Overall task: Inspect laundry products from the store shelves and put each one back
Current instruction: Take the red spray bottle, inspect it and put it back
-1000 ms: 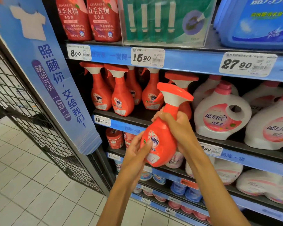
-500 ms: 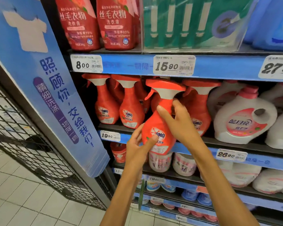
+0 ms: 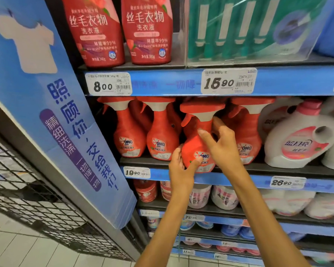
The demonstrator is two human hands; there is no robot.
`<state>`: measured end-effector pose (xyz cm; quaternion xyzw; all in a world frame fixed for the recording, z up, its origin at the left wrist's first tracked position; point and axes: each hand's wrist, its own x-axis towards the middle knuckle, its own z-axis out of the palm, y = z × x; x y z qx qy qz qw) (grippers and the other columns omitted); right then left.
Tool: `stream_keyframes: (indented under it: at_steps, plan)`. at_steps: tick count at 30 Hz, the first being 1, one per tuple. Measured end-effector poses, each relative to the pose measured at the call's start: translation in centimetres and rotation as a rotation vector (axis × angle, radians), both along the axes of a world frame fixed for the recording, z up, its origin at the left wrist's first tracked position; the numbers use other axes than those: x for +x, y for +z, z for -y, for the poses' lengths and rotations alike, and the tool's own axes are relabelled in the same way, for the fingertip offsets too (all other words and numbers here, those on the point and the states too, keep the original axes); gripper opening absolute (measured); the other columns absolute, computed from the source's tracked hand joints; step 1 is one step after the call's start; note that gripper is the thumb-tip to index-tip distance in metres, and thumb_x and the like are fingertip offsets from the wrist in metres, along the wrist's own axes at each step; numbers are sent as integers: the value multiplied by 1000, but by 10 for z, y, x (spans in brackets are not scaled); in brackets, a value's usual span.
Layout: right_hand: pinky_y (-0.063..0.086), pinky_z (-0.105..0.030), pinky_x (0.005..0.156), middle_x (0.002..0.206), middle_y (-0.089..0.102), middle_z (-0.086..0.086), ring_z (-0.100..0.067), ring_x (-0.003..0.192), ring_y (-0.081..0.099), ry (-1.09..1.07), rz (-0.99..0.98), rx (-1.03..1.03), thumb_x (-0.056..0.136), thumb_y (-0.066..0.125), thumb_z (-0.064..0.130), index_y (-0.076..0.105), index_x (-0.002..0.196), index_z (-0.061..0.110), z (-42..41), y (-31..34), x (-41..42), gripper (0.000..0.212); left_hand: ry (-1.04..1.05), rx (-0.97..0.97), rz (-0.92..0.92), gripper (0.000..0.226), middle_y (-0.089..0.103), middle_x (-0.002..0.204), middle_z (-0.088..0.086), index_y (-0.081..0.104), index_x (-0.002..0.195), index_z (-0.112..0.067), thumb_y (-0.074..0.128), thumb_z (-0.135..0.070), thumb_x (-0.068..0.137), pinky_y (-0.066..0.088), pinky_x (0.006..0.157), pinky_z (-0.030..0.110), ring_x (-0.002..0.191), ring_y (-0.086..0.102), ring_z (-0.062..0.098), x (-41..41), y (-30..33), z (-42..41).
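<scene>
Standing on the front edge of the middle shelf [image 3: 278, 168], the red spray bottle [image 3: 196, 149] sits third in a row of matching red spray bottles, its white collar and red trigger head just under the blue price strip above. Its base meets the dark shelf board near the lip, slightly forward of its neighbours.

At the bottle's lower left side is the left hand [image 3: 179, 166]. Its thumb lies across the front of the label near the base, and the other fingers curve round the far side, so the hand cups the bottle's belly; how firmly it grips cannot be told.

Higher up is the right hand [image 3: 223, 145], in front of the bottle's neck and shoulder. Its fingers [image 3: 205, 136] are spread and only loosely bent, with the index finger reaching to the neck just under the collar and the thumb [image 3: 219, 122] lifted apart beside it. A gap shows between thumb and index finger, and the hand does not close round the neck; whether the fingertip actually touches the plastic is unclear because of blur.

To the right stand white detergent jugs [image 3: 301, 139] with pink caps. Two red pouches [image 3: 148, 31] stand on the shelf above, and a blue sign [image 3: 46, 105] runs down the left side.
</scene>
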<state>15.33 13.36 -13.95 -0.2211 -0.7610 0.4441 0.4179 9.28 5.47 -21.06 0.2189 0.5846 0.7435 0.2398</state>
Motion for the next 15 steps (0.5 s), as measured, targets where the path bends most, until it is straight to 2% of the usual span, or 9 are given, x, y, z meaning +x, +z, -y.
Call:
stream_keyframes:
  at_steps: [4, 9, 12, 15]
  plan:
    - [47, -40, 99, 118, 65, -14, -23, 112, 61, 7, 1, -52, 90, 60, 1, 54, 124, -4, -3, -2, 0, 34, -11, -25, -29, 51, 63, 123, 8, 49, 130, -8, 68, 1, 83, 51, 92, 28, 108, 63, 14, -2, -5, -1]
    - [43, -44, 103, 126, 61, -14, -23, 118, 57, 15, -6, -97, 88, 63, 2, 51, 130, -1, -8, -6, -2, 44, 37, -75, -54, 51, 65, 119, 7, 51, 127, -11, 72, -4, 82, 50, 98, 40, 108, 64, 18, -3, -3, -6]
    - [40, -46, 107, 133, 55, -15, -24, 125, 52, 46, 38, -107, 86, 64, 0, 46, 134, -1, -15, -9, 2, 51, 106, -112, -41, 52, 65, 118, 9, 51, 127, -8, 74, -6, 80, 49, 98, 40, 108, 63, 19, 3, 1, -10]
    - [34, -42, 112, 144, 45, -12, -20, 135, 42, 71, 131, -26, 87, 65, 3, 38, 142, 1, -16, -18, 8, 61, 165, -149, -56, 50, 62, 121, 11, 52, 124, -6, 75, -10, 80, 51, 96, 33, 108, 63, 17, 9, 4, -9]
